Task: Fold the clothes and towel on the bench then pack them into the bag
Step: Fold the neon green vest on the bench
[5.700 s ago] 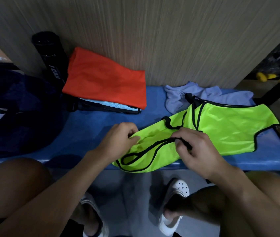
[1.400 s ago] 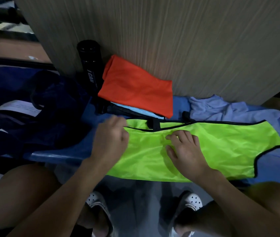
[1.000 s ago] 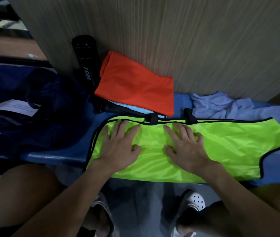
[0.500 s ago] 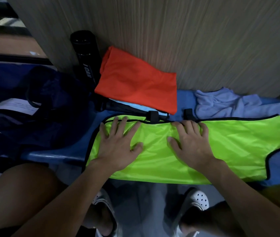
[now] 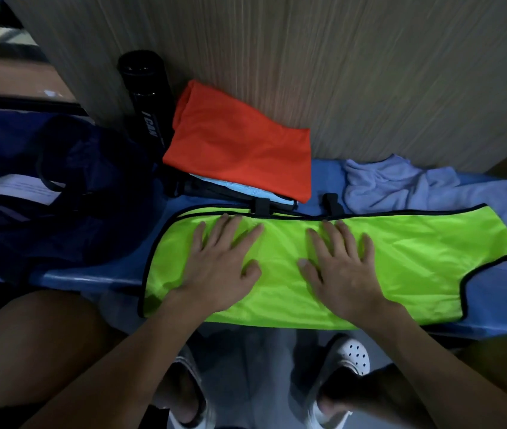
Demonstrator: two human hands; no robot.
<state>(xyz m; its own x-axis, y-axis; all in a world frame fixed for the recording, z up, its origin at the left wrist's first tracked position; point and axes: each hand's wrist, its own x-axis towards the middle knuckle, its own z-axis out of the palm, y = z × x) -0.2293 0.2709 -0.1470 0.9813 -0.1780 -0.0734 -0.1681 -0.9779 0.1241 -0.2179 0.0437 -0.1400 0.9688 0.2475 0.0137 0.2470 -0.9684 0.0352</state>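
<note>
Wood-grain panelling [image 5: 369, 72] is filling the upper half of the frame, standing behind everything else. A blue bench [image 5: 91, 275] is running across the middle from left to right. A dark navy bag [image 5: 44, 187] is slumping at the left of the frame by the bench's left end, with a white paper slip showing on it.

A neon green vest [image 5: 416, 258] with black trim is lying flat along the bench at centre and right, its near edge reaching past the bench's front. An orange shirt [image 5: 239, 150], folded, is sitting on top of a small pile [image 5: 264, 195] of folded clothes at upper centre, leaning against the panelling. A lilac towel [image 5: 416, 193] is lying crumpled at the right, behind the vest and touching its far edge. A black bottle [image 5: 146, 97] is standing just left of the shirt.

The left hand [image 5: 218, 261] is pressing flat on the vest's left part, fingers straight and spread wide, gripping nothing. The right hand [image 5: 345, 274] is doing the same just beside it, the two hands apart. A white shoe [image 5: 351, 354] is showing at the bottom.
</note>
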